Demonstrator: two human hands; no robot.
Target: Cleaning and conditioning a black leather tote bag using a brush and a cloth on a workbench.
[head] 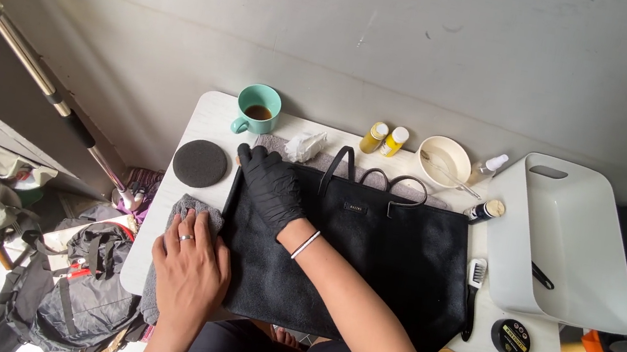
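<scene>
A black tote bag [368, 253] lies flat on a small white table [209, 118], handles toward the wall. My right hand [271, 184], in a black glove, rests palm down on the bag's top left corner, fingers spread. My left hand [188, 265], bare with a ring, presses flat on a grey cloth [185, 205] at the table's left edge, beside the bag. Neither hand grips anything.
Along the back stand a teal mug [259, 107], crumpled tissue [305, 147], two yellow bottles [384, 139] and a white bowl [445, 161]. A black round sponge [199, 163] lies left. Right: white tub [565, 244], brush [474, 279], black tin [510, 337]. A backpack [82, 290] sits on the floor.
</scene>
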